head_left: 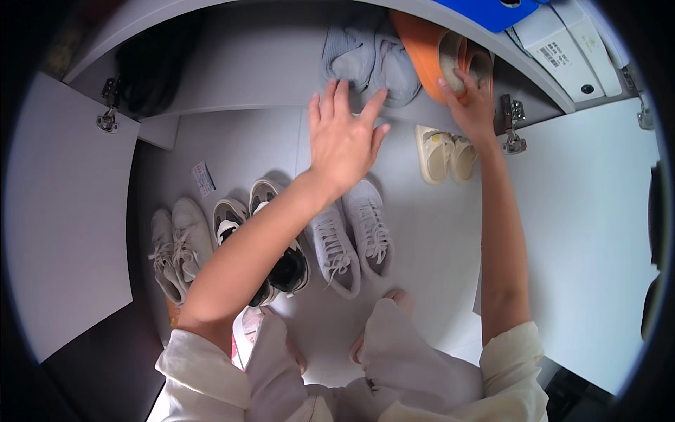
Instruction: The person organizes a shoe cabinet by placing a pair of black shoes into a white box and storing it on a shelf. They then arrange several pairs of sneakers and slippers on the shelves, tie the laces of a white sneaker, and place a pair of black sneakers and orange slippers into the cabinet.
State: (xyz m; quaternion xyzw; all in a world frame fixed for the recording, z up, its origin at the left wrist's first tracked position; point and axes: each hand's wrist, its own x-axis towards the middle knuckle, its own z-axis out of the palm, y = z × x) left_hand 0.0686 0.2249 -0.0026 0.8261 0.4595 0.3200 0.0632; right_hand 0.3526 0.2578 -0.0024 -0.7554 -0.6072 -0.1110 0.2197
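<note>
My right hand [473, 108] grips the heel end of a pair of orange slippers [419, 45] on the cabinet shelf, with the thumb on one rim and the fingers at the openings. My left hand [344, 138] is held with its fingers spread just in front of a pair of grey-blue fabric slippers [348, 53]. Its fingertips come close to their heels; I cannot tell whether they touch. Below the shelf edge [237, 105], near my right forearm, a pair of cream slippers [436, 158] stands on the floor.
White sneakers [190, 227], black-and-white sneakers [289, 269] and light grey lace-up shoes [372, 227] line the floor. A small printed card [203, 178] lies behind them. Open cabinet doors flank me, left [74, 211] and right [575, 232]. A white box [561, 55] sits upper right.
</note>
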